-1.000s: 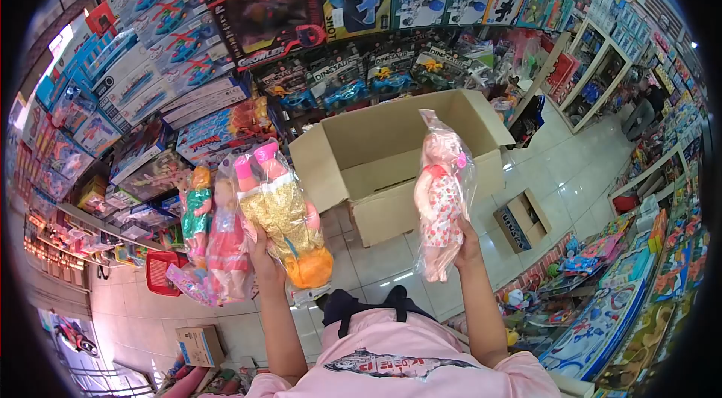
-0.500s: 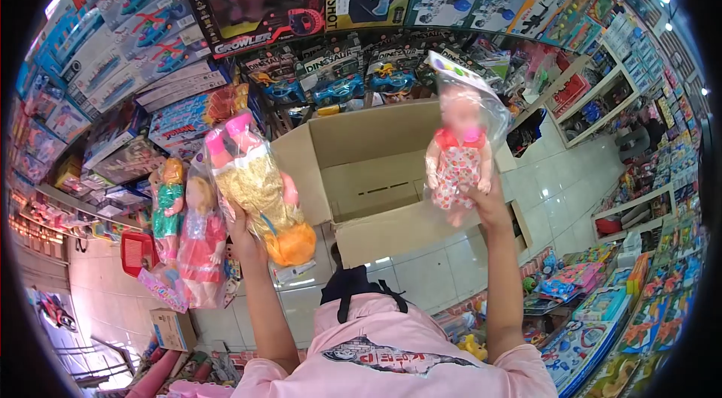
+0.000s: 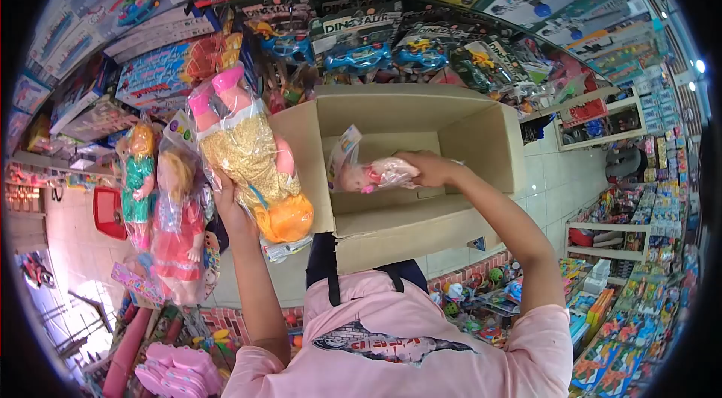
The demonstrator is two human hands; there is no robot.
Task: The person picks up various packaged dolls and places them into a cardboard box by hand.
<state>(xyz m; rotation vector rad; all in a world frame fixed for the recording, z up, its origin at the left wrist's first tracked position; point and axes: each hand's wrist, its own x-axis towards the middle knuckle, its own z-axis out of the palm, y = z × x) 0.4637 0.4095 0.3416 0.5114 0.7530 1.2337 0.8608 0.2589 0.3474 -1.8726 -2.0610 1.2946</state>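
Note:
My left hand (image 3: 229,206) grips several bagged dolls: one upside down in a gold dress with orange hair (image 3: 252,161), one in a pink dress (image 3: 177,229) and one in a green dress (image 3: 137,180). My right hand (image 3: 429,169) reaches into the open cardboard box (image 3: 481,142) in front of me. It holds a plastic-bagged baby doll (image 3: 368,172), which lies sideways inside the box.
Boxed toys fill the shelves (image 3: 361,45) behind the box, with more toy packs (image 3: 624,323) at the right. A red basket (image 3: 109,214) sits on the tiled floor at left. Pink items (image 3: 177,368) lie at the bottom left.
My right hand has swung the baby doll from upright above the box down into it, tipping it sideways. The view has tilted downward; my left hand still holds its dolls.

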